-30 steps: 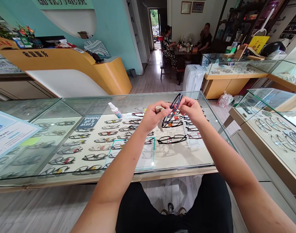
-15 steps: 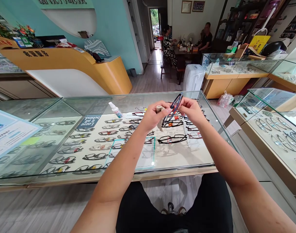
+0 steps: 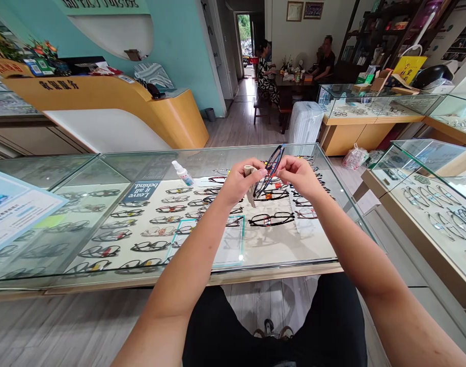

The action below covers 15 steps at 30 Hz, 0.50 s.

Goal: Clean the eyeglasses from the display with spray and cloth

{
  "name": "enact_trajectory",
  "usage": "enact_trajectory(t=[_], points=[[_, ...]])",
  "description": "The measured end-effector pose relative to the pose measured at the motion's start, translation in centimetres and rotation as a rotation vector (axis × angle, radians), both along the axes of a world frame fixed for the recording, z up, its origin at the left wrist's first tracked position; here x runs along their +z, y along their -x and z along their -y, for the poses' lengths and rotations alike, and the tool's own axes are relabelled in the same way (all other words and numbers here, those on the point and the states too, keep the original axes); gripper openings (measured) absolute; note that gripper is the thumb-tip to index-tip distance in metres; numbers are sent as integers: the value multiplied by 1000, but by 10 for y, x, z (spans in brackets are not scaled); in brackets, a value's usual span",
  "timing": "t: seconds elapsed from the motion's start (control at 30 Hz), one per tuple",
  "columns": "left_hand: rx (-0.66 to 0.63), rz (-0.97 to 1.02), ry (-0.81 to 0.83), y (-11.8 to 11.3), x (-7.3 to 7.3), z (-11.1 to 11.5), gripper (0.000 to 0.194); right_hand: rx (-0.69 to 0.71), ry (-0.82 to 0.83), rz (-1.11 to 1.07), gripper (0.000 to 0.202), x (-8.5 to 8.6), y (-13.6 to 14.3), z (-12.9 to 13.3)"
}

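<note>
Above the glass display case [image 3: 278,259], my left hand [image 3: 242,181] and my right hand [image 3: 298,176] both grip a dark blue pair of glasses [image 3: 271,165], held tilted up between them. A beige cloth [image 3: 251,196] is bunched in my left hand and hangs below its fingers. My right hand pinches the glasses from the other side. Below them, a black pair of glasses [image 3: 271,219] lies near the front of the case. A white spray bottle [image 3: 182,173] is farther back, to the left of my hands.
Rows of glasses [image 3: 170,208] fill the case, and a teal-edged tray [image 3: 243,239] lies beneath my left forearm. A light blue printed sheet [image 3: 17,211] is at the left. Two people sit at a table [image 3: 290,81] in the background.
The dark blue glasses have turned slightly and shifted a little left between my hands. My right hand has moved slightly left, closer to my left hand.
</note>
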<state>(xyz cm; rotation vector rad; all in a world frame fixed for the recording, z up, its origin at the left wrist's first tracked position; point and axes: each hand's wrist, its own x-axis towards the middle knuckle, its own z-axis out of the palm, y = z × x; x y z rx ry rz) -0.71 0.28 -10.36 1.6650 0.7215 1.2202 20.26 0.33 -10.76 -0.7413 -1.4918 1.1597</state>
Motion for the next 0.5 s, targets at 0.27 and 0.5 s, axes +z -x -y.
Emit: enact_trajectory(t=[0.27,0.5], points=[[67,80,-22,-2,-2,5,43,-8,24,-53,12,1,-5,-1],[122,86,-39,-3,-5,0,44,66,37,-113,7,-1,-9,-1]])
